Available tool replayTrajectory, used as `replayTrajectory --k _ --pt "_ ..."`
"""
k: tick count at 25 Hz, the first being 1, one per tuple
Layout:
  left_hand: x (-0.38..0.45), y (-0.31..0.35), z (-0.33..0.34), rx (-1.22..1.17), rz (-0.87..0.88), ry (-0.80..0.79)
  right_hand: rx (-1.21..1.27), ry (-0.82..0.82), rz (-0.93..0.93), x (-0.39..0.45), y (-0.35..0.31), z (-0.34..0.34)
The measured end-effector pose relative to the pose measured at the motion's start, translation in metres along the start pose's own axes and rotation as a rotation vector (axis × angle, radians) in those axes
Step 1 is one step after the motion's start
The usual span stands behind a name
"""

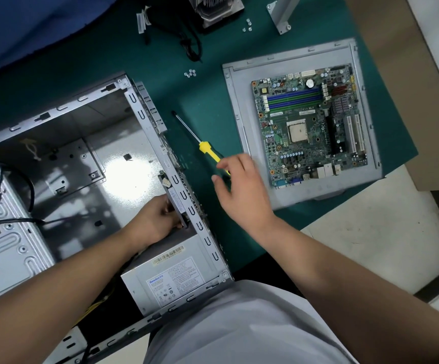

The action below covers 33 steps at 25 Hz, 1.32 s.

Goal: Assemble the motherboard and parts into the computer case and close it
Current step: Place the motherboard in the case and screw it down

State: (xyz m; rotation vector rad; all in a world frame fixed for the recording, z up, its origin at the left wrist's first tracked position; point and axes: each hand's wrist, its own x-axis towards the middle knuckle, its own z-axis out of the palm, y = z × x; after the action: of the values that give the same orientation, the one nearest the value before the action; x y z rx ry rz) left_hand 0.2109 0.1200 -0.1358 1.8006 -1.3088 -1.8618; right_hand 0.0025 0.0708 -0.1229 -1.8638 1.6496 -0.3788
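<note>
Grey steel computer case (63,164) is shown lying open at the left of the green table (207,82), with a power supply (171,279) seated in its near corner. A small component (177,200) against the case's right wall is grasped by the left hand (157,219), fingers curled round it. The right hand (242,187) is held with a released grip above the handle of a yellow screwdriver (207,149). The motherboard (310,122) is seen resting on a grey side panel (242,109) at the right. Loose screws (190,73) lie farther off.
</note>
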Motion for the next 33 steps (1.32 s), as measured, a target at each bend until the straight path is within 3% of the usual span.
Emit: replayTrajectory --k 3,5,9,11,14,17,24,28,33 --pt "-0.001 -0.001 0.000 -0.009 -0.003 0.004 -0.296 -0.065 0.097 0.023 0.005 0.007" --pt "0.000 -0.002 -0.001 -0.007 0.003 0.004 -0.307 -0.139 0.158 0.030 0.010 0.014" --pt "0.000 -0.002 -0.001 -0.028 0.006 -0.003 -0.192 -0.132 0.120 0.033 0.014 0.011" --pt "0.000 -0.002 -0.001 -0.044 0.003 -0.006 -0.027 -0.057 0.101 0.032 0.012 -0.002" --pt "0.001 -0.004 0.000 -0.043 -0.003 -0.002 0.245 0.179 0.018 0.033 0.001 -0.028" --pt "0.002 -0.005 0.000 -0.030 -0.011 0.001 0.298 0.317 -0.072 0.034 -0.015 -0.049" --pt "0.002 -0.002 0.000 -0.023 -0.033 0.010 0.135 0.271 -0.152 0.041 -0.030 -0.058" --pt "0.001 0.000 0.000 -0.025 -0.031 0.004 0.217 0.217 -0.024 0.046 -0.025 -0.058" --pt "0.000 0.001 -0.001 -0.023 -0.029 -0.006 0.724 0.304 0.273 0.033 0.002 -0.055"
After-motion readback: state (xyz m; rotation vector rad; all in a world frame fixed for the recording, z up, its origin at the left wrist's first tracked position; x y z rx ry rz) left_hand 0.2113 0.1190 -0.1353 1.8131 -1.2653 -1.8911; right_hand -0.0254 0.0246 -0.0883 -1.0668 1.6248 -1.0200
